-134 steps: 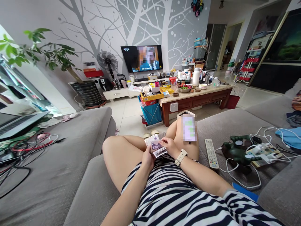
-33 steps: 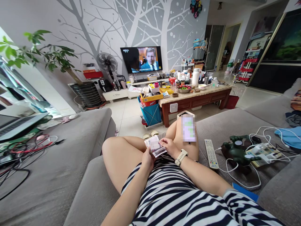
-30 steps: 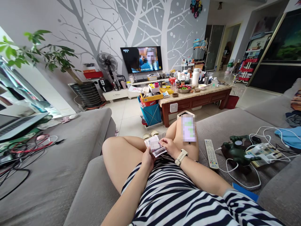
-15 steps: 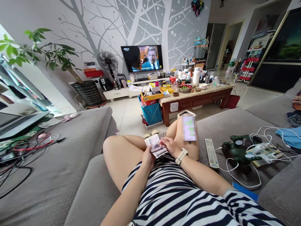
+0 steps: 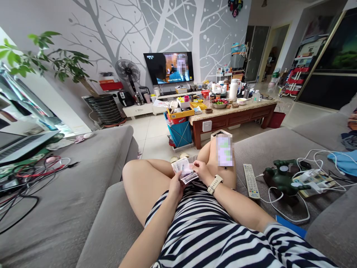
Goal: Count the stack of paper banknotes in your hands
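Over my lap, my left hand [image 5: 176, 186] is closed around the lower left edge of a stack of banknotes [image 5: 183, 169], pale with purplish printing. The thumb lies on top of the stack, and its layered edges face me. My right hand [image 5: 202, 172], wearing a cream watch [image 5: 215, 184] on the wrist, has its fingers pinched at the stack's right edge, on a top note. Fine print on the notes is too small to read. A phone [image 5: 224, 150] with a blurred screen rests on my right thigh, just beyond the right hand.
On the grey sofa to my right lie a remote control [image 5: 251, 181], a dark green figure [image 5: 281, 178] and a power strip [image 5: 315, 184] with white cables. At left are a laptop [image 5: 26, 147] and tangled cables. A loaded coffee table [image 5: 231, 117] stands ahead.
My right fingers have shifted slightly from over the notes to their right edge. The top of the stack shows a different printed face. My left hand stays almost in place.
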`<state>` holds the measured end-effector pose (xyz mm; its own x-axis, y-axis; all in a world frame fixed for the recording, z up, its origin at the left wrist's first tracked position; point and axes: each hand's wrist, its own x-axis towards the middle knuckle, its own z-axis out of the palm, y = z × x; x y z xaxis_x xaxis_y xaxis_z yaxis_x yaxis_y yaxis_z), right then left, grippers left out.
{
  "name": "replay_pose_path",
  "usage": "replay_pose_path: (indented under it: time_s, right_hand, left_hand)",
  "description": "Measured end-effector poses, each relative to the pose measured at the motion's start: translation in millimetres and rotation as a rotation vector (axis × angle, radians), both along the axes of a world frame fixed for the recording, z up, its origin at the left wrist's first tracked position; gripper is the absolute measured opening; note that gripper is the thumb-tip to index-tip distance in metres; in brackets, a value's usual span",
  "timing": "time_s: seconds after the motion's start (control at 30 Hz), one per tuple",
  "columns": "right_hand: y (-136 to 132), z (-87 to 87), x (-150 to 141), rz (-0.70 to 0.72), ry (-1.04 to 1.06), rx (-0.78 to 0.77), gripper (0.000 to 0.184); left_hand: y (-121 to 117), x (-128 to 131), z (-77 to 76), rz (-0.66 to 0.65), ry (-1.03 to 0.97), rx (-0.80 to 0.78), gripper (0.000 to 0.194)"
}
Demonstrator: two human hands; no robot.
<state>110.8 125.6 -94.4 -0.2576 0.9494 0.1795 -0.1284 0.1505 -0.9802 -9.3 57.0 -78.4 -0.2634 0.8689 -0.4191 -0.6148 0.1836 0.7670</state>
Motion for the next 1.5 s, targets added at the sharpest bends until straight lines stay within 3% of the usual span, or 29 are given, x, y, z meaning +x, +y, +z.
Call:
replay_pose_path:
  time_s: [0.37,0.83,1.5]
  right_hand:
    - [-12,11.2,7,0.100,0.056,0.030,0.030]
    - [-7,3.6,5,0.103,0.048,0.040,0.029]
    - [-13,9.8,4,0.149,0.118,-0.084,0.037]
  left_hand:
    - [3,-1,-0.6,0.024,-0.015,-0.009,0.037]
    - [3,-1,-1.3,0.021,-0.017,0.001,0.038]
    - [4,0,-1.1,0.015,-0.016,0.021,0.039]
